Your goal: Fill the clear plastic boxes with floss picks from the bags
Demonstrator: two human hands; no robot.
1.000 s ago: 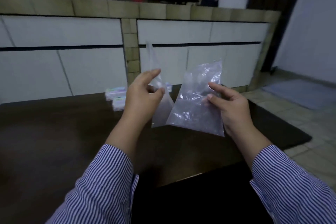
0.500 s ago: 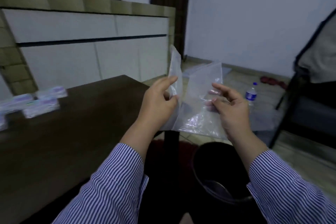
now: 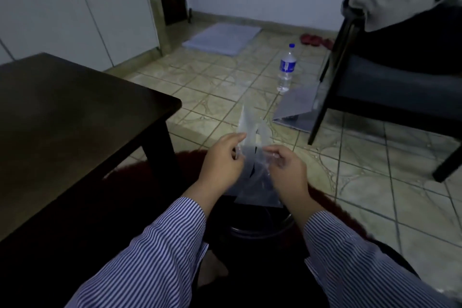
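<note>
both hands pinch empty bags, left hand (image 3: 221,160) on one bag (image 3: 246,127), right hand (image 3: 287,166) on another (image 3: 260,190), w/ bin (image 3: 260,229) straight below at 6 o'clock.

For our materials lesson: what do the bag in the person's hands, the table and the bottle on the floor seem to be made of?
Bag: thin clear plastic film, glossy; the dark bin shows through it and it creases.
Table: probably dark wood or veneer with a smooth, faintly shiny top; the dim light leaves it open.
Bottle: clear plastic with a blue cap and label.
</note>
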